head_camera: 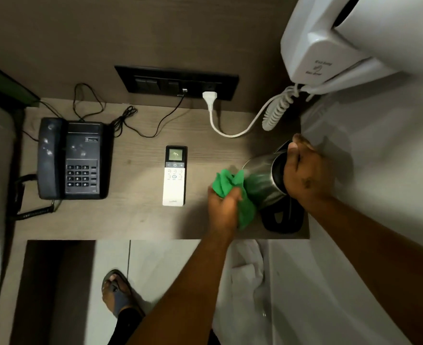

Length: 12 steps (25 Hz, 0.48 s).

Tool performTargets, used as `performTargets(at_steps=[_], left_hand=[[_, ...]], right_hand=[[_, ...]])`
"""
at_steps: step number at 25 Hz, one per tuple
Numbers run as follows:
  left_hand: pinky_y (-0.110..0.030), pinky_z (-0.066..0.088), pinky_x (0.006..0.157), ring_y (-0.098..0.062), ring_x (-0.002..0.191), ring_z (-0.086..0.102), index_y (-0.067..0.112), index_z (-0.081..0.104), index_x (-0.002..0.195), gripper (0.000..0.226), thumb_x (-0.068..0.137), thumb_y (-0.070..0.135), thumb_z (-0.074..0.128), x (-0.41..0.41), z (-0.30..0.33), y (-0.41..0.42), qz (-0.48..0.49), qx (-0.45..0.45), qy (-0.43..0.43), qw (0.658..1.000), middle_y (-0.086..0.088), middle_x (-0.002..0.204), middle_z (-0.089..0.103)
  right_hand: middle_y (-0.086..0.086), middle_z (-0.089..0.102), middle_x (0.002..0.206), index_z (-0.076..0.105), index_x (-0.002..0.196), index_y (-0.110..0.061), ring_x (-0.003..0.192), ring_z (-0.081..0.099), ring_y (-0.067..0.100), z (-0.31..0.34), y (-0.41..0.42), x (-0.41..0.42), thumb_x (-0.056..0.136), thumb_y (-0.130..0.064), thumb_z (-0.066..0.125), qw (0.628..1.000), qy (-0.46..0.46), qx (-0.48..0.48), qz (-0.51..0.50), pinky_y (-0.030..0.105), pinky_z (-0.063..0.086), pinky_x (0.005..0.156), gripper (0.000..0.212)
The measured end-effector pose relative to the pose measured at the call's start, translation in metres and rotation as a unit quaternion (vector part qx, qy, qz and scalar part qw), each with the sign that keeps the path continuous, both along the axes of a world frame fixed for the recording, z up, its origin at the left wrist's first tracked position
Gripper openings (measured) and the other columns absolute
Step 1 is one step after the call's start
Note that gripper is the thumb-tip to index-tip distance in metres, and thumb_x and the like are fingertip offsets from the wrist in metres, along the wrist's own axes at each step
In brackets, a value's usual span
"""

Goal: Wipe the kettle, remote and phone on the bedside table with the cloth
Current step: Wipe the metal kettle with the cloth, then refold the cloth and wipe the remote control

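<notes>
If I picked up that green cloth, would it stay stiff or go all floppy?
Probably floppy: the green cloth is bunched in the left hand, with loose folds hanging below it. It likely feels light, since it crumples so easily. It seems to bend around the kettle wall rather than staying flat.

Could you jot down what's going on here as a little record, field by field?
setting: wooden bedside table below a wall socket panel
left hand: grips a green cloth, pressing it against the kettle's side
right hand: holds the steel kettle by its top, tilted over its black base
remote: white, lying flat, mid-table, untouched
phone: black desk phone, far left, handset on cradle
stage: kettle being wiped
</notes>
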<state>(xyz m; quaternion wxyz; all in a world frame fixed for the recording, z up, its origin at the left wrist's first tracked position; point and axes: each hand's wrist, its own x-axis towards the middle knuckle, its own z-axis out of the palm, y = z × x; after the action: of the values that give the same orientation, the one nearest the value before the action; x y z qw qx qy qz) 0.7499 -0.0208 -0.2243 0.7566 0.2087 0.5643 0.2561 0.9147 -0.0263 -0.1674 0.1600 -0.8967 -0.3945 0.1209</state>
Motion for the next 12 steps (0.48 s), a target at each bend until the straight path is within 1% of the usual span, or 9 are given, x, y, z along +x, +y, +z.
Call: performTargets(at_steps=[2, 3, 5, 6, 8, 9, 10, 11, 12], left_hand=[[-0.061, 0.050, 0.095, -0.046, 0.112, 0.061, 0.002, 0.058, 0.128, 0.057, 0.070, 0.003, 0.052, -0.029, 0.008, 0.014, 0.062, -0.065, -0.064, 0.994, -0.023, 0.116, 0.064], [-0.061, 0.050, 0.096, -0.047, 0.113, 0.061, 0.002, 0.060, 0.128, 0.064, 0.065, 0.006, 0.050, -0.044, 0.012, 0.023, 0.076, -0.083, -0.108, 0.988, -0.026, 0.119, 0.064], [-0.057, 0.056, 0.089, -0.041, 0.105, 0.068, 0.009, 0.069, 0.118, 0.059, 0.063, 0.013, 0.048, -0.077, 0.020, 0.039, 0.070, -0.088, -0.168, 0.979, -0.020, 0.115, 0.070], [-0.055, 0.057, 0.087, -0.038, 0.102, 0.070, 0.010, 0.070, 0.116, 0.056, 0.065, 0.015, 0.047, -0.093, 0.022, 0.046, 0.052, -0.082, -0.187, 0.977, -0.018, 0.113, 0.072], [-0.053, 0.056, 0.087, -0.037, 0.103, 0.069, 0.008, 0.066, 0.123, 0.058, 0.070, 0.018, 0.045, -0.119, 0.023, 0.055, 0.001, -0.078, -0.206, 0.975, -0.019, 0.115, 0.071], [-0.052, 0.055, 0.088, -0.037, 0.104, 0.068, 0.005, 0.064, 0.126, 0.059, 0.072, 0.018, 0.044, -0.127, 0.024, 0.058, -0.028, -0.083, -0.204, 0.975, -0.020, 0.116, 0.070], [-0.050, 0.055, 0.088, -0.037, 0.104, 0.068, 0.004, 0.063, 0.127, 0.058, 0.074, 0.018, 0.045, -0.133, 0.022, 0.060, -0.055, -0.085, -0.188, 0.977, -0.021, 0.117, 0.070], [-0.047, 0.056, 0.085, -0.036, 0.102, 0.068, 0.004, 0.064, 0.125, 0.054, 0.076, 0.017, 0.046, -0.137, 0.018, 0.061, -0.080, -0.079, -0.156, 0.981, -0.022, 0.117, 0.071], [-0.042, 0.059, 0.078, -0.034, 0.098, 0.070, 0.004, 0.068, 0.120, 0.047, 0.079, 0.014, 0.049, -0.139, 0.011, 0.062, -0.095, -0.056, -0.115, 0.987, -0.022, 0.115, 0.072]], right_hand=[[0.018, 0.037, 0.150, 0.031, 0.143, -0.008, 0.137, 0.034, 0.032, 0.013, 0.004, -0.009, 0.099, -0.030, 0.037, 0.999, -0.033, 0.002, 0.024, 0.039, 0.027, 0.112, 0.049], [0.015, 0.034, 0.152, 0.028, 0.144, -0.012, 0.139, 0.032, 0.028, 0.022, 0.006, -0.018, 0.097, -0.031, 0.042, 0.997, -0.040, 0.050, 0.045, 0.035, 0.026, 0.112, 0.052], [-0.002, 0.045, 0.142, 0.034, 0.140, -0.024, 0.132, 0.038, 0.005, 0.032, 0.015, -0.046, 0.091, -0.040, 0.053, 0.981, 0.005, 0.182, 0.070, 0.015, 0.030, 0.107, 0.055], [-0.014, 0.051, 0.130, 0.039, 0.135, -0.033, 0.122, 0.043, -0.007, 0.031, 0.019, -0.065, 0.085, -0.050, 0.059, 0.975, 0.065, 0.205, 0.058, 0.007, 0.035, 0.098, 0.056], [-0.021, 0.053, 0.121, 0.046, 0.127, -0.038, 0.110, 0.051, -0.006, 0.021, 0.026, -0.106, 0.065, -0.070, 0.068, 0.955, 0.272, 0.120, 0.009, 0.013, 0.045, 0.087, 0.073], [-0.013, 0.058, 0.125, 0.051, 0.124, -0.033, 0.110, 0.057, 0.005, 0.009, 0.027, -0.120, 0.058, -0.070, 0.074, 0.910, 0.412, 0.043, -0.009, 0.024, 0.049, 0.089, 0.079], [0.000, 0.064, 0.125, 0.057, 0.122, -0.024, 0.109, 0.062, 0.018, -0.005, 0.026, -0.130, 0.058, -0.061, 0.079, 0.839, 0.543, -0.022, -0.015, 0.037, 0.052, 0.091, 0.077], [0.009, 0.069, 0.118, 0.063, 0.116, -0.018, 0.106, 0.066, 0.027, -0.018, 0.024, -0.136, 0.063, -0.047, 0.082, 0.774, 0.630, -0.061, -0.016, 0.046, 0.053, 0.092, 0.064], [0.012, 0.072, 0.112, 0.067, 0.111, -0.015, 0.101, 0.068, 0.031, -0.028, 0.024, -0.139, 0.068, -0.034, 0.081, 0.746, 0.660, -0.085, -0.017, 0.050, 0.053, 0.091, 0.049]])
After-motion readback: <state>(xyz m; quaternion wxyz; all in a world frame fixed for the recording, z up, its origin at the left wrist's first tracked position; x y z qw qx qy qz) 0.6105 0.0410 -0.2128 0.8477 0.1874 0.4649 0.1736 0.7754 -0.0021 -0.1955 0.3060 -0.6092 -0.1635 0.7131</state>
